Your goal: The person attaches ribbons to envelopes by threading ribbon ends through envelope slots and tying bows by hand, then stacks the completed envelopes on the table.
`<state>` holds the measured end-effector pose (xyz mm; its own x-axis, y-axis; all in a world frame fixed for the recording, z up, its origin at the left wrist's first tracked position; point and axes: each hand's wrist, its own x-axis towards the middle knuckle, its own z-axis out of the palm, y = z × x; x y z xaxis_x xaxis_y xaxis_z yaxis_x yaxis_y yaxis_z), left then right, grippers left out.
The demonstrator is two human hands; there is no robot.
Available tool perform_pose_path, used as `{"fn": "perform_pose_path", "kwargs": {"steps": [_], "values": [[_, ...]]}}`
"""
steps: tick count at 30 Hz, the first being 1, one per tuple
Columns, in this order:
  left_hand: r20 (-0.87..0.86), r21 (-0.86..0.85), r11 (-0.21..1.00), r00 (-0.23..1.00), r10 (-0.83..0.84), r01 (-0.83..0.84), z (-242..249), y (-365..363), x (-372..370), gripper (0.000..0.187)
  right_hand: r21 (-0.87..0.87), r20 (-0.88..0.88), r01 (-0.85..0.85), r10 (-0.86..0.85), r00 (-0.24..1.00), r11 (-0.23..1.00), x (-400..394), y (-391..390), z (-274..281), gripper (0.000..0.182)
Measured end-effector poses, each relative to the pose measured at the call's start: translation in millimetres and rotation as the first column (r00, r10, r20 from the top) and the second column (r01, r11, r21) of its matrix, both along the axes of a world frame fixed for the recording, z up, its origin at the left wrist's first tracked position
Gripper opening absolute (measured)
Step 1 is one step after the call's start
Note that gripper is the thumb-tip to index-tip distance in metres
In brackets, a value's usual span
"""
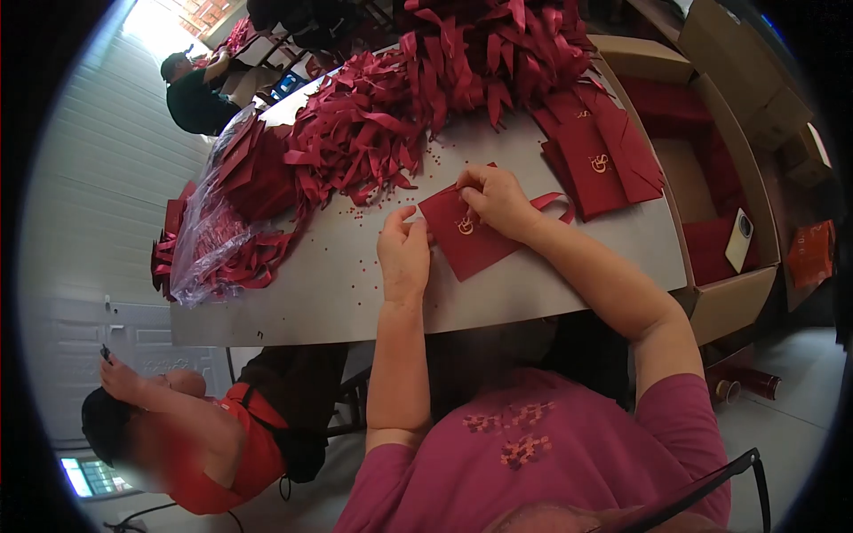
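A flat red paper gift bag point(484, 256) with a gold logo lies tilted on the table before me. My right hand point(499, 202) is closed in a pinch at the bag's upper edge, above the logo. From under my right wrist a loop of red ribbon point(562, 203) sticks out; where it joins the bag is hidden. My left hand point(405, 255) is at the bag's left edge, thumb and index finger apart and fingertips close to the upper left corner. Whether those fingertips press on the paper is hard to see.
Red ribbons point(364, 120) are heaped along the far side of the grey table point(329, 306). Stacked red bags point(604, 160) lie right, beside an open carton point(737, 298) with a phone point(738, 241). Clear plastic point(200, 253) covers bags left. A person in red point(240, 444) sits left.
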<state>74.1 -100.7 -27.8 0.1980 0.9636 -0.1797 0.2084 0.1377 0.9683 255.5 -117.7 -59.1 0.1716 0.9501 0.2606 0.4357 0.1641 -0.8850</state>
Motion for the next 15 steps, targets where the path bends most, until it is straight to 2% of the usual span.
{"fn": "perform_pose_path", "kwargs": {"steps": [2,4,6,7,9,10,12,14,15], "values": [[0.025,0.031,0.998,0.999,0.047,-0.048,-0.2,0.3,4.7,0.029,-0.12,-0.407,-0.05,-0.004,0.913,0.991,-1.8,-5.0,6.8,0.015],[0.056,0.067,0.993,0.994,0.093,-0.097,1.7,7.2,9.7,0.029,-0.104,-0.447,-0.084,0.029,0.894,0.991,-0.4,-1.2,-2.1,0.015],[0.201,-0.122,0.982,0.966,0.164,-0.141,-0.1,17.2,13.5,0.024,-0.088,-0.48,-0.118,0.062,0.875,0.989,3.1,2.4,-6.0,0.015],[0.197,-0.114,0.984,0.967,0.16,-0.14,-2.0,23.3,12.7,0.024,-0.097,-0.489,-0.122,0.06,0.87,0.988,4.3,3.6,-6.3,0.013],[0.313,-0.299,0.952,0.935,0.169,-0.072,-2.9,34.1,8.8,0.019,-0.105,-0.502,-0.127,0.058,0.863,0.986,5.2,5.1,-4.2,0.013],[0.307,-0.299,0.951,0.936,0.169,-0.074,-3.5,37.3,9.0,0.019,-0.117,-0.528,-0.114,0.036,0.849,0.987,5.4,4.4,-1.4,0.012],[0.385,-0.411,0.908,0.918,0.095,0.078,-4.6,45.5,11.0,0.017,-0.132,-0.556,-0.103,0.013,0.831,0.986,2.3,4.8,-2.4,0.011],[0.372,-0.426,0.897,0.927,0.05,0.122,-10.7,56.9,10.9,0.017,-0.041,-0.556,0.014,-0.035,0.831,0.999,-0.5,6.2,-6.5,0.011],[0.365,-0.439,0.882,0.931,0.004,0.169,-10.2,60.4,13.2,0.017,-0.044,-0.557,0.018,-0.039,0.829,0.999,0.8,7.2,-8.1,0.011]]}}
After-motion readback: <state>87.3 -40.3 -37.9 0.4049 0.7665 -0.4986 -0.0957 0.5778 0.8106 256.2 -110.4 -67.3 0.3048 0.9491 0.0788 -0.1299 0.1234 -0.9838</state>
